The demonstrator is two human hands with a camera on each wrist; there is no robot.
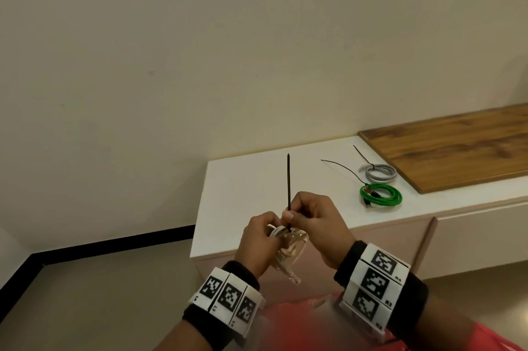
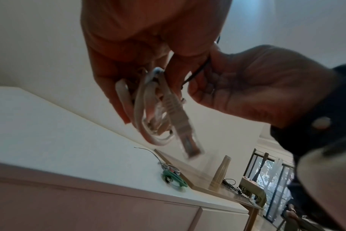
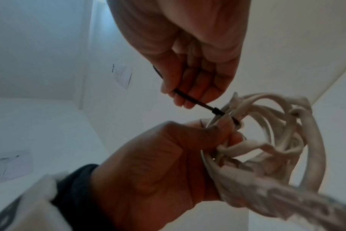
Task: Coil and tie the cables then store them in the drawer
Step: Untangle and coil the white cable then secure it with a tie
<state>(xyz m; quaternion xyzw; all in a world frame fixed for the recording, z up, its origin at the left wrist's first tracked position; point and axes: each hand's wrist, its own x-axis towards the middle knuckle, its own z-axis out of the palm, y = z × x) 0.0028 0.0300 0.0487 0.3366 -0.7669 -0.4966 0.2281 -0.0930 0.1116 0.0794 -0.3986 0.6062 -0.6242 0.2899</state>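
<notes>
Two hands meet in front of a white bench (image 1: 257,179), working on a coiled white cable (image 3: 267,140). In the head view, the left hand (image 1: 257,242) curls its fingers (image 3: 198,136) round one side of the coil and holds it in the air, just off the bench's near corner. The right hand (image 1: 317,225) pinches a black zip tie (image 1: 289,179) between thumb and fingertips; the tie's free end stands almost straight up above the hands. Its head (image 3: 275,112) sits against the bundled loops, with the band wrapped round them (the right wrist view shows this best). One plug (image 2: 186,132) of the cable hangs below the coil.

Farther right on the bench lie two more coils, each with a thin black tie sticking out: a green cable (image 1: 381,196) nearer the front edge and a grey cable (image 1: 378,173) just behind it, beside a wooden board (image 1: 457,147). Both wrists wear black bands with square black-and-white markers.
</notes>
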